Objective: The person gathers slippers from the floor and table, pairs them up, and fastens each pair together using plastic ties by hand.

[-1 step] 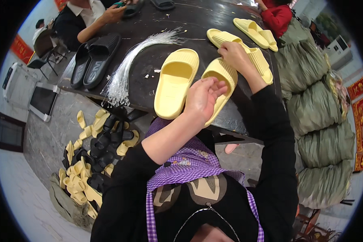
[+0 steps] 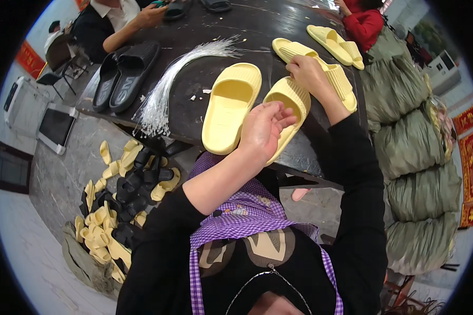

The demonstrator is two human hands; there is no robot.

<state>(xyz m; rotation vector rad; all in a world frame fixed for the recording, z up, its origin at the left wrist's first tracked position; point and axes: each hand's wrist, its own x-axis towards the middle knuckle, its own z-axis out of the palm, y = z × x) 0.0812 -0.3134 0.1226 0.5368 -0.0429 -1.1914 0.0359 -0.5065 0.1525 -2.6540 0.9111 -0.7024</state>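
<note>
A pair of yellow slide slippers lies on the dark table in front of me. The left slipper point(image 2: 230, 113) rests untouched, its toe pointing away. Over the right slipper point(image 2: 284, 139), my left hand point(image 2: 265, 128) is turned palm up at the foot opening, thumb against forefinger and the other fingers loosely curled. My right hand point(image 2: 306, 73) is closed in a pinch at the far edge of that slipper's ribbed strap. Whatever either pinch holds is too small or hidden to make out. Just beyond my right hand lies another yellow slipper point(image 2: 286, 50).
A bundle of thin white ties point(image 2: 165, 86) fans across the table beside black slippers point(image 2: 136, 73). More yellow slippers point(image 2: 333, 44) sit at the far right. Loose slippers point(image 2: 97, 226) pile on the floor at left. Green sacks point(image 2: 412, 134) stack at right. Co-workers sit across the table.
</note>
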